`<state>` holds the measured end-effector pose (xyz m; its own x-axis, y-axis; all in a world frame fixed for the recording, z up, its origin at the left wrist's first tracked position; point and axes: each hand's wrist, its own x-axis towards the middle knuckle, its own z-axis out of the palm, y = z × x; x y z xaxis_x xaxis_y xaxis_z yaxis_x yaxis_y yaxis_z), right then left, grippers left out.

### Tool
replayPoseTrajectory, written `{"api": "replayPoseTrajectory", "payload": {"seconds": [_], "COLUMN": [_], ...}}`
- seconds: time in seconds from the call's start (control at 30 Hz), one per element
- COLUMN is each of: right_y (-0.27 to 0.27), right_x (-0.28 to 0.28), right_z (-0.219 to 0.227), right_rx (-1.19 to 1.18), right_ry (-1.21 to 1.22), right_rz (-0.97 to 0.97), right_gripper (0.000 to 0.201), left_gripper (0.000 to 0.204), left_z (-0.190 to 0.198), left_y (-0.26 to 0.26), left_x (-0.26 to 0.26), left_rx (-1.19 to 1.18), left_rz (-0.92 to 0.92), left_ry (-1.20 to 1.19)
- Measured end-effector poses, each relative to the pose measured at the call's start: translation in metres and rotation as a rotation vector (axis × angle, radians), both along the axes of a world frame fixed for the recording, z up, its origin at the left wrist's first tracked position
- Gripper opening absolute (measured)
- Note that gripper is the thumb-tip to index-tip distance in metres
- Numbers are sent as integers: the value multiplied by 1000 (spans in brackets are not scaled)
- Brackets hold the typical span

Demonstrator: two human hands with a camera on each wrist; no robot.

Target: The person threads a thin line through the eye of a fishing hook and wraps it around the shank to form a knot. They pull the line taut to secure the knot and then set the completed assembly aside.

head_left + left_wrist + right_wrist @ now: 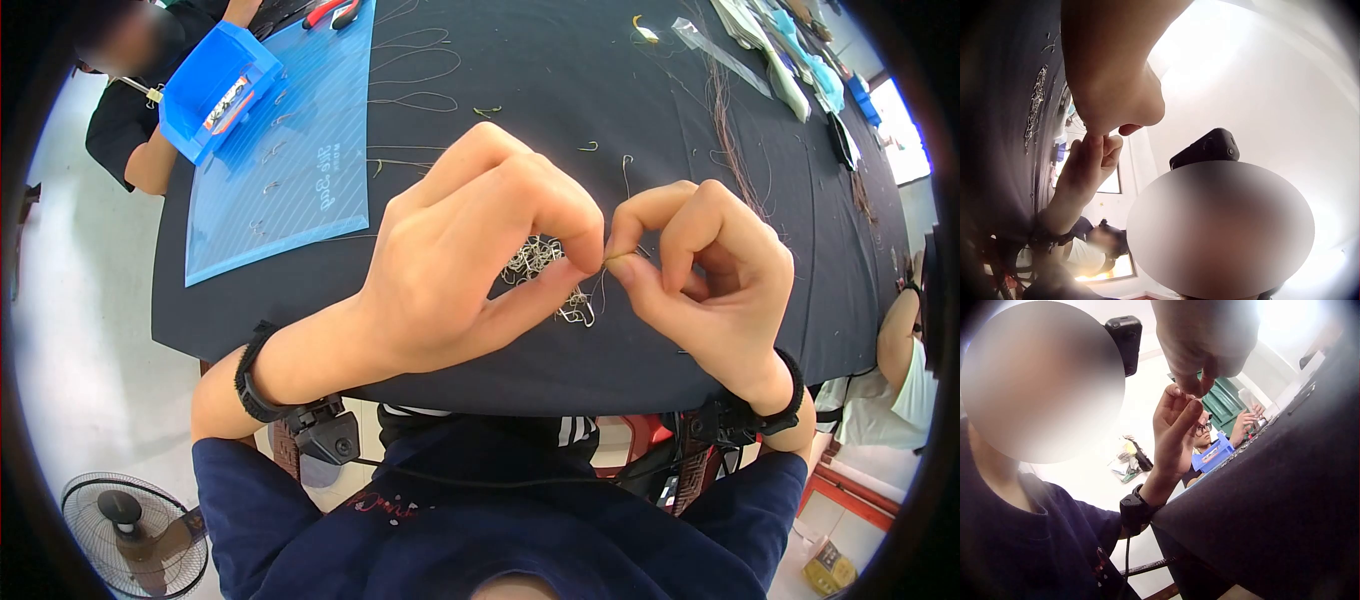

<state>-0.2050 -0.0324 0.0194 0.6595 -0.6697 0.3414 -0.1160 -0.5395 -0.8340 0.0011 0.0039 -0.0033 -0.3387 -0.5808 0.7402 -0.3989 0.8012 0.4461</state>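
Both hands meet fingertip to fingertip over the black-covered table in the head view. Thumb and forefinger of the left hand (pixel 460 250) pinch a thin fishing line (pixel 602 290) right where the right hand (pixel 715 250) pinches it too. A short end of the line hangs below the fingertips; the part between them is mostly hidden. Under the left hand lies a pile of silver fish hooks (pixel 535 258), partly covered by its fingers. A single hook (pixel 627 160) sits just beyond the right hand's fingers. In the right wrist view the left hand (pixel 1175 428) appears upright, its fingertips against the right hand.
On the left, a blue ruled sheet (pixel 300 190) bears hooks with looped lines, a blue bin (pixel 215 90) and red-handled pliers (pixel 332 12). Strands of brown line (pixel 725 130) and plastic packets (pixel 765 60) lie at the right. Another person sits across the far-left corner.
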Motion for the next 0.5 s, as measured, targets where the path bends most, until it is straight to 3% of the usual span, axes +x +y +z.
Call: {"api": "replayPoseTrajectory", "payload": {"seconds": [0.5], "right_y": [1], "right_x": [1], "right_z": [1], "right_rx": [-10], "right_ry": [-2], "right_rz": [-34], "right_gripper": [26], "left_gripper": [39], "left_z": [-1], "left_y": [0], "left_x": [1], "left_rx": [-37], "left_rz": [16], "left_ry": [-24]}}
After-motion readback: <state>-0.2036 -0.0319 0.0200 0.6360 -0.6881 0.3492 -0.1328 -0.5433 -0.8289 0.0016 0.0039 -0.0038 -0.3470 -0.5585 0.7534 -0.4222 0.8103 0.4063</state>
